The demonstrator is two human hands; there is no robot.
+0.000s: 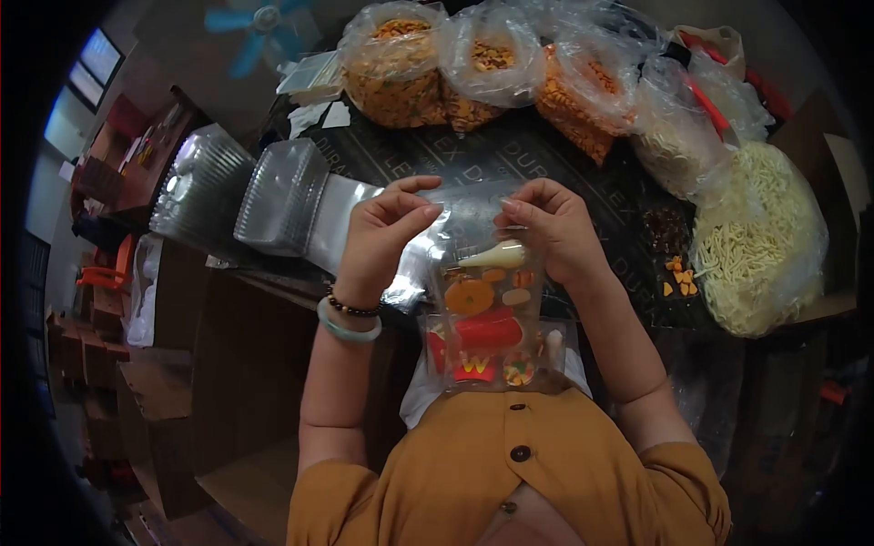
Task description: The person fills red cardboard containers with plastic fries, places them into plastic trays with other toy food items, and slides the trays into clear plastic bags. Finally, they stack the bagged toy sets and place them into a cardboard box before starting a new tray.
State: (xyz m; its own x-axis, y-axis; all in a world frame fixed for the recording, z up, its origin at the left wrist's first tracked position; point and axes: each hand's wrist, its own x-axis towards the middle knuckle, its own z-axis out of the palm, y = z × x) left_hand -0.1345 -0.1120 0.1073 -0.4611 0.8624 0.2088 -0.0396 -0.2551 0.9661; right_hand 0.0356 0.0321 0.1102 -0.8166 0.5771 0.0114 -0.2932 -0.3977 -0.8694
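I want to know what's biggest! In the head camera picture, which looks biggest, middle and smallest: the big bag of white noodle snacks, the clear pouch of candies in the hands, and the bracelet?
1. Bag of white noodle snacks, largest.
2. Clear pouch of candies, held by both hands; it is nearer the camera, so its true size is unsure.
3. Bracelet, smallest.

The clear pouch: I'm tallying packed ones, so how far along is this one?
Filled: the clear pouch already holds mixed candies. In hand: the left hand and right hand pinch its top edge; whether it is sealed I cannot tell. Left: bulk snack bags and stacked plastic trays wait on the table.
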